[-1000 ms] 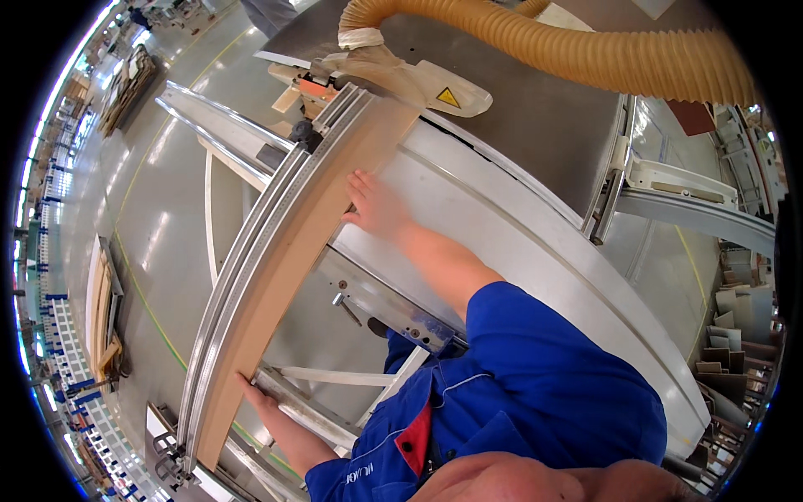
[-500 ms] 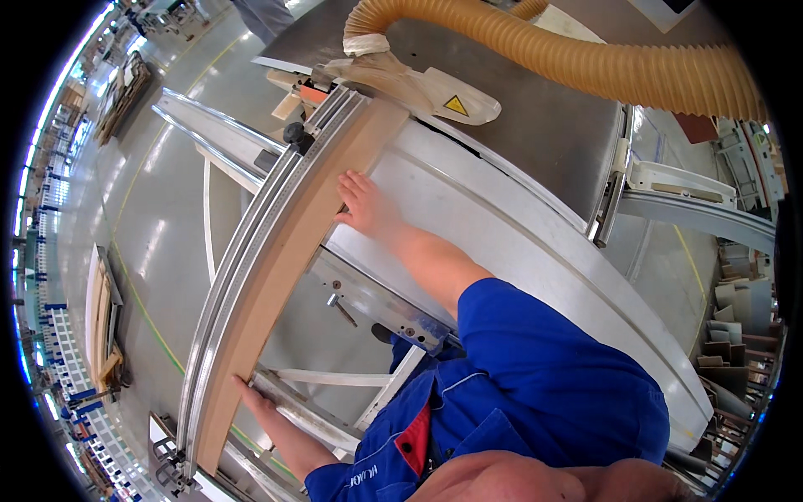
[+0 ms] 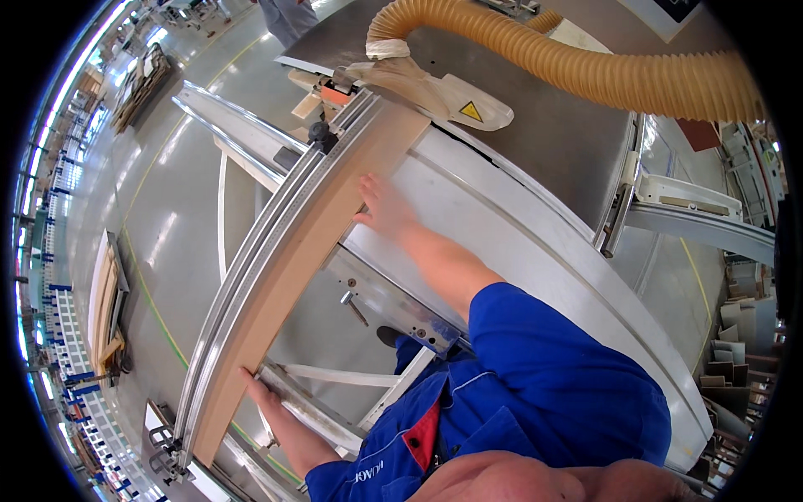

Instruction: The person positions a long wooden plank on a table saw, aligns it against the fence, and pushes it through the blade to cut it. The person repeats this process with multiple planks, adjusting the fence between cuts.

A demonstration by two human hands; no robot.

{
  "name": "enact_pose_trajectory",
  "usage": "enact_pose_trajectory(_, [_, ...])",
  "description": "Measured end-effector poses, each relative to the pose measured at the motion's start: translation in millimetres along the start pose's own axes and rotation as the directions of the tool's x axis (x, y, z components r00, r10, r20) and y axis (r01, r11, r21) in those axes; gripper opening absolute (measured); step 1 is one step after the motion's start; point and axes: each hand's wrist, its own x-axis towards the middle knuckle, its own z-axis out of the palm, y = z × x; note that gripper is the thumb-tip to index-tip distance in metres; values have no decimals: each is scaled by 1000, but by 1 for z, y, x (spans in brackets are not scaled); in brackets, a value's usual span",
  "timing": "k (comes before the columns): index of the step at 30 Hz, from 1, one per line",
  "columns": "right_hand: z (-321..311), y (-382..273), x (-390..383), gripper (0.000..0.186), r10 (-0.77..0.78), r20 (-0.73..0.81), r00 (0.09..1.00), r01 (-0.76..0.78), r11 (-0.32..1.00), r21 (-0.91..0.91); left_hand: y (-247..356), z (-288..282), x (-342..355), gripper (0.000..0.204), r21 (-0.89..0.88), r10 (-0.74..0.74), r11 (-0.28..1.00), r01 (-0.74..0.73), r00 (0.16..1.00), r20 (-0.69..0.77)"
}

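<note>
A long, narrow light-brown board (image 3: 288,280) lies along the aluminium fence (image 3: 251,251) of a panel saw. My right hand (image 3: 383,207) rests on the board's near edge, fingers spread and holding nothing else. Further down, at the board's lower left part, my left hand (image 3: 261,391) grips the same edge; one digit shows on top and the other fingers are mostly hidden. The board's far end sits close to the clear blade guard (image 3: 468,102), which bears a yellow warning triangle. The blade itself cannot be seen.
A ribbed tan suction hose (image 3: 544,63) runs from the guard over the dark saw table (image 3: 552,142). The pale sliding table (image 3: 502,243) lies under my right arm. A black clamp knob (image 3: 320,132) stands beside the fence. Another person's legs (image 3: 288,21) show at the top.
The whole scene has shifted slightly right and down in the picture, as the view moved. Both hands keep about the same places on the board.
</note>
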Motion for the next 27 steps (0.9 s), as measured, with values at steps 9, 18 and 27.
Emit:
enact_pose_trajectory(9, [-3,1,-27,78,-7,-11,1000,7,1000,-26,-19,-21,-19,74,-48,-19,999,17,999,-42])
enact_pose_trajectory(18, [-10,14,-67,79,-22,-39,999,20,998,-61,-48,-34,-53,60,-260,123,949,-178,969,-214])
enact_pose_trajectory(27, [-18,16,-83,78,-3,-17,1000,3,1000,-28,-67,-60,-48,54,-245,169,945,-216,966,-197])
